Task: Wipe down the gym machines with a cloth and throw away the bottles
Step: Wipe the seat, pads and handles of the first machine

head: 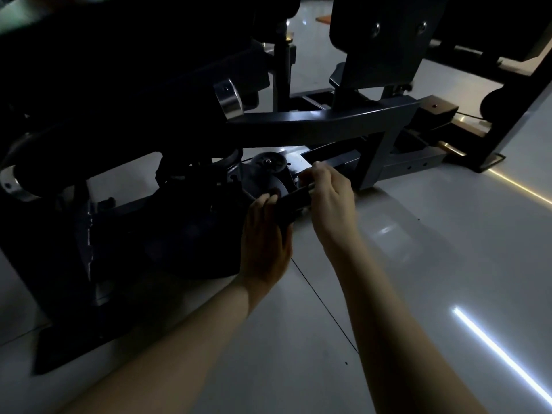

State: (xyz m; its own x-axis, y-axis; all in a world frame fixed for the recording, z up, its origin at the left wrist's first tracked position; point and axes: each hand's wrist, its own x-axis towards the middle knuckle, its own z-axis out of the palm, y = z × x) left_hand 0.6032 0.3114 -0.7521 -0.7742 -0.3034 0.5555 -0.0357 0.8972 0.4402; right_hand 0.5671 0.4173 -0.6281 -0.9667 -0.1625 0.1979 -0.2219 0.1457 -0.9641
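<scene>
Dimness is the hazard: left hand [265, 234] and right hand [330, 198] both grip a dark strip [294, 204] (cloth, probably) low beside the pulley [270, 164] of the gym machine [313, 124], where either could snag.

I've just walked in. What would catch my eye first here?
Two bare hands at the centre: the left hand and right hand both grip a dark object, too dim to identify, low beside the black gym machine. A bright light streak crosses the glossy floor at lower right.
</scene>
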